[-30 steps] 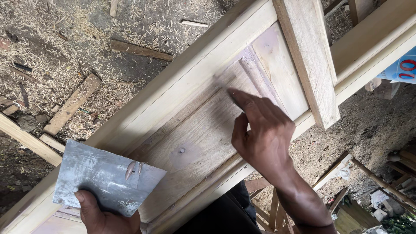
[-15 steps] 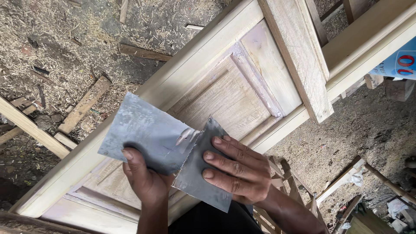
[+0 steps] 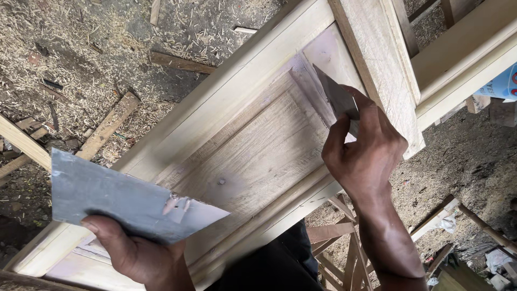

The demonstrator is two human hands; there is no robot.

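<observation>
Nearest us, our left hand (image 3: pixel 137 253) has its grip clenched on the lower edge of one grey sheet (image 3: pixel 124 196), flat, with a filler smear (image 3: pixel 179 203) on top. Further out, our right hand (image 3: pixel 366 153) pinches one small scraper blade (image 3: pixel 336 97), its edge pressed into the corner groove of the wooden panel door (image 3: pixel 253 156). The groove runs up-left from the blade, so the right hand is the nearer one. Beyond that, a sawdust floor (image 3: pixel 70 48) with loose offcuts (image 3: pixel 107 126).

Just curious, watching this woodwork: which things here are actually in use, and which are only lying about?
In use: scraper in right hand; grey sheet in left hand; door panel.
Lying about: wood offcuts; sawdust; blue bag.
</observation>
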